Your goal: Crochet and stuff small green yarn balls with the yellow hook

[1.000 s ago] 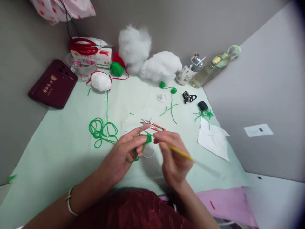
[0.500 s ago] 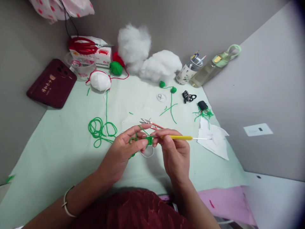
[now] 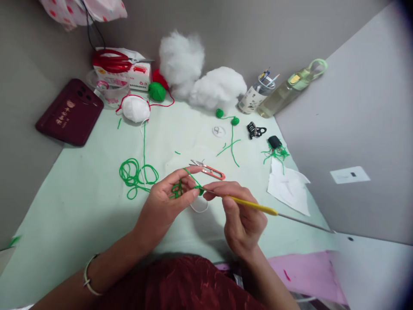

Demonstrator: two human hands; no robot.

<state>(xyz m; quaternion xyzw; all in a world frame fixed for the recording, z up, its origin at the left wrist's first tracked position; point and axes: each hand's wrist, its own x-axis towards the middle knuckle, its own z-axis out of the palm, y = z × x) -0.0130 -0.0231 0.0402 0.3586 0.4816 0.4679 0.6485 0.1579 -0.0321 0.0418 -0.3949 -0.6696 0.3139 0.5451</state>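
My left hand point(image 3: 167, 196) pinches a small piece of green crochet point(image 3: 200, 190) between thumb and fingers. Green yarn point(image 3: 192, 175) runs taut over its raised index finger. In my right hand point(image 3: 243, 215) is a crochet hook point(image 3: 254, 206) with a yellow handle, held like a pen and slanting down to the right. Its tip meets the crochet piece at my left fingertips, and the working end is partly hidden. A loop of white yarn point(image 3: 200, 211) hangs below the piece. Just beyond my hands lie orange thread snips point(image 3: 213, 171).
Loose green yarn coils point(image 3: 130, 176) lie to the left. Behind them are a white yarn ball point(image 3: 136, 108), a green yarn ball point(image 3: 157, 91), white stuffing point(image 3: 219, 88) and red-handled scissors point(image 3: 112, 61). At right stand a pen cup point(image 3: 254, 97) and a bottle point(image 3: 284, 92), with a hair claw point(image 3: 256, 130) nearby.
My right hand has shifted right and slightly down, drawing the hook back. The hook now tilts down to the right instead of lying level. The snips are more fully uncovered.
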